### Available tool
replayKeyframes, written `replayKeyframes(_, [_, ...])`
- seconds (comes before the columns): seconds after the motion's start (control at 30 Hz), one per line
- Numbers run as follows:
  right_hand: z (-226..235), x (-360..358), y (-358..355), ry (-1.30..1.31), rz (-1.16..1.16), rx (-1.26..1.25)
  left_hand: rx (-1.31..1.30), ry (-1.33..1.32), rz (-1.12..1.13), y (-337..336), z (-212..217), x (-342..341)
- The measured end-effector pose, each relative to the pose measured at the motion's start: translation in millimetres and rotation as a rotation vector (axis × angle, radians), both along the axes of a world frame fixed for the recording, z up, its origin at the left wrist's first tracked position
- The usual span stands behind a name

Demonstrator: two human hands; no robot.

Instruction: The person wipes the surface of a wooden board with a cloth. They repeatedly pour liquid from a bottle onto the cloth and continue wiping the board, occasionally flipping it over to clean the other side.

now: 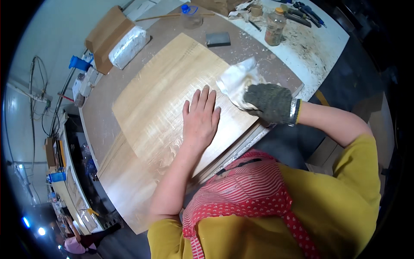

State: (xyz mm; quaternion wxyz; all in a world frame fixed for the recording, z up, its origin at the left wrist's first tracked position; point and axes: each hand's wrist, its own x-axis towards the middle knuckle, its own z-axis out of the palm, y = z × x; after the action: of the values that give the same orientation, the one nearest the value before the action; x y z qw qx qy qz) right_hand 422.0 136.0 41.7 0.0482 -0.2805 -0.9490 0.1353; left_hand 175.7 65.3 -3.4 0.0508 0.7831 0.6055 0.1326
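Note:
A pale wooden panel [155,82] with visible grain lies on the workbench in front of me. My left hand [201,118] is bare and rests flat on the panel, fingers stretched out. My right hand [271,102] wears a dark grey-green work glove and grips a crumpled white cloth [238,82] at the panel's right edge. The glove hides part of the cloth. A second wooden sheet [129,190] shows at the lower left, partly under the panel.
Beyond the panel lie a dark grey block [218,39] and a clear jug with a blue cap [191,19]. An orange-capped bottle [275,28] stands at the back right near several tools [304,15]. An opened cardboard box [108,41] holds a foil-wrapped bundle [129,47]. Far left, another person [77,241] is visible.

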Motion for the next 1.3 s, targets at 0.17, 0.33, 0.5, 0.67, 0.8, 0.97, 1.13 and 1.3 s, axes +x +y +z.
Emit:
replayKeyframes(0.17, [-28.2,-60.9,55.6,0.181,-0.136,0.087,0.059,-0.022,-0.037,3.7,0.3,4.6])
replayKeyframes(0.33, [-5.2,-43.8,-15.9,-0.177,-0.015,-0.207,0.089,-0.128,0.047,1.7,-6.3,-1.1])
replayKeyframes(0.5, [-12.4,-44.2,-13.9,0.065,-0.179,-0.123,0.147,-0.069,0.009,3.5,-6.7,0.9])
replayKeyframes(0.67, [-8.2,-33.3,-34.8,-0.014,-0.156,-0.122,0.124,-0.090,0.009,4.1,-9.2,0.2])
replayKeyframes(0.8, [-14.9,-31.1,-22.9,0.023,-0.091,-0.062,0.155,-0.078,0.013,1.1,-10.8,1.9])
replayKeyframes(0.97, [0.5,-37.6,-43.3,-0.137,-0.112,-0.095,0.144,-0.083,0.022,3.2,-4.9,1.9])
replayKeyframes(1.13, [-23.7,-17.3,-28.0,-0.068,-0.138,0.049,0.159,-0.051,0.004,3.4,-9.4,3.3])
replayKeyframes(1.3, [19.3,42.1,56.0,-0.032,-0.473,-0.029,0.129,-0.077,0.021,2.9,-5.2,-0.9])
